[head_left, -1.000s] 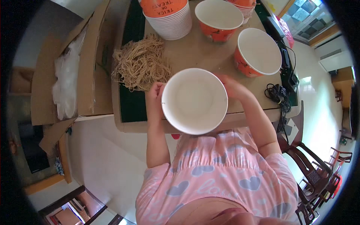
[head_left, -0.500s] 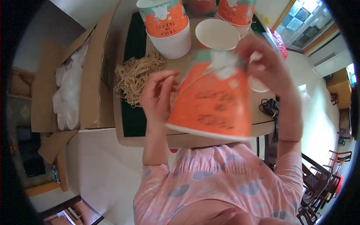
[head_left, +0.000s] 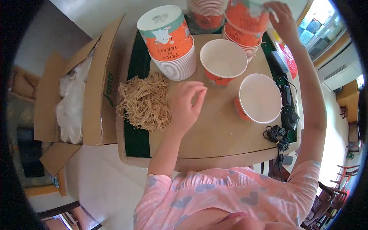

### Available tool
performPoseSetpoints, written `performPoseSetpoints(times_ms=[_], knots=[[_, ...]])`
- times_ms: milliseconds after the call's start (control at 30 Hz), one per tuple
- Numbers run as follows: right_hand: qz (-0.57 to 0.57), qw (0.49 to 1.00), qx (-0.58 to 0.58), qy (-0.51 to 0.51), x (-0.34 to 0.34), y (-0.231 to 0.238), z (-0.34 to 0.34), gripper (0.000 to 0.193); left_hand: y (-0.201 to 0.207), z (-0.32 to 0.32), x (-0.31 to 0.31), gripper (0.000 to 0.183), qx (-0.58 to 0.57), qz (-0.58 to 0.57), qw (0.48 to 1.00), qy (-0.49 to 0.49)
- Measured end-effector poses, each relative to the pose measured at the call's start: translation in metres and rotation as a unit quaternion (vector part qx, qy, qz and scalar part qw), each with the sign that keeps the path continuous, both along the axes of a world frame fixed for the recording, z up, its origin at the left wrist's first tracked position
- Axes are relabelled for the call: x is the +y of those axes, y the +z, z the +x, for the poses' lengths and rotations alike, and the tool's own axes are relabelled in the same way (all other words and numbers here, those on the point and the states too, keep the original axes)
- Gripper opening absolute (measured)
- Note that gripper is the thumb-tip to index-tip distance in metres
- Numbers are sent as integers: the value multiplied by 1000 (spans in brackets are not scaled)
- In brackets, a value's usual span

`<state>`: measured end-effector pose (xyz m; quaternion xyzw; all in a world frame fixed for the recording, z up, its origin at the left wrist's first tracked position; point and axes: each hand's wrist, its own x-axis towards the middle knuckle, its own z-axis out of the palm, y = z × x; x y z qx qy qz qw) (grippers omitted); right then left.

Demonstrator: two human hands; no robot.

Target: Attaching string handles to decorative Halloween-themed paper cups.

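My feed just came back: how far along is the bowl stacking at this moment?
Done: the right hand rests on top of an upside-down orange bowl stack at the table's far edge; a second upside-down stack stands to its left. In hand: nothing. The left hand hovers open beside the rubber band pile. Left: two single bowls sit open side up, unstacked.

Right hand (head_left: 281, 17) reaches to the frame's top edge, fingertips blurred against the far orange cup stack (head_left: 245, 23), whose top is cut off; grip unclear; middle cup stack (head_left: 207, 11) also cropped; cardboard box (head_left: 82, 92) contents only a white blur.
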<state>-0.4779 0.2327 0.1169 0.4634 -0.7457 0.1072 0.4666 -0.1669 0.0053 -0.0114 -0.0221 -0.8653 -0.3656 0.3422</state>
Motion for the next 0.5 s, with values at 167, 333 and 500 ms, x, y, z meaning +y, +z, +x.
performPoseSetpoints(times_ms=[167, 333, 500], knots=[[18, 998, -35, -47, 6, -33, 1, 34, -7, -46, 18, 23, -31, -84, 995, -47], [-63, 981, -182, -21, -22, -9, 47, 27, -37, -70, 19, 20, -79, -227, 970, -23], [-53, 980, -188, -39, -13, -15, 41, 25, -18, -15, 25, 16, -87, -224, 970, -16]])
